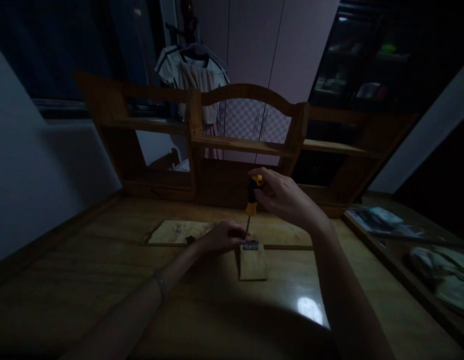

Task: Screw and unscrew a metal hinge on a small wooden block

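Observation:
In the head view my right hand (279, 192) is closed round the yellow and black handle of a screwdriver (252, 206). The screwdriver stands nearly upright, its tip down at a small metal hinge (251, 245). That hinge lies across the edge of a small wooden block (253, 264) and a long wooden board (288, 236). Beside the tip, my left hand (224, 236) rests low on the board, fingers bent toward the hinge. Its fingertips are partly hidden, and whether they pinch a screw is too dark to make out.
All this lies on a glossy wooden tabletop (171, 310). A wooden shelf unit (247, 145) rises along the back. On the right, papers (382, 217) and crumpled cloth (442, 275) lie on a lower surface. Clothes (197, 75) hang behind the shelf, before a pale wardrobe (250, 45).

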Available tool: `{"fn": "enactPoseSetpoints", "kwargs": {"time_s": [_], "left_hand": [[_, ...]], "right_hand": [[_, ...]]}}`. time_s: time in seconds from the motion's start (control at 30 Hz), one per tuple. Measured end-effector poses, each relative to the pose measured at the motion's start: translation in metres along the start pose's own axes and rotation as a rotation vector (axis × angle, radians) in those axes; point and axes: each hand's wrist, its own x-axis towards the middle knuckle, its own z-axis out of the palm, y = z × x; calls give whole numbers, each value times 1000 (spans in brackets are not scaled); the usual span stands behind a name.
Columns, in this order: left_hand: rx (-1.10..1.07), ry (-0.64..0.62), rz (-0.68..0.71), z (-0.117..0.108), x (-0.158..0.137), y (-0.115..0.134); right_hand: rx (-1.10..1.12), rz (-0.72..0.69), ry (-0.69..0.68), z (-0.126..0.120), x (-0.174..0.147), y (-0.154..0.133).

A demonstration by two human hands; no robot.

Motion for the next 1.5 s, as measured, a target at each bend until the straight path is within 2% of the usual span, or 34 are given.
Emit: {"fn": "enactPoseSetpoints", "kwargs": {"time_s": [0.17, 0.37, 0.73, 1.07, 1.5], "left_hand": [[51, 4, 3, -2, -1, 1], [70, 4, 19, -1, 0, -1], [27, -12, -4, -1, 0, 4], [75, 7, 26, 0, 0, -3], [54, 15, 18, 0, 0, -3]], "right_hand": [[-9, 1, -13, 0, 0, -7], [-126, 55, 82, 8, 4, -4], [-83, 7, -2, 8, 2, -9], [-147, 52, 33, 16, 4, -5], [-174, 24, 1, 15, 2, -9]]}}
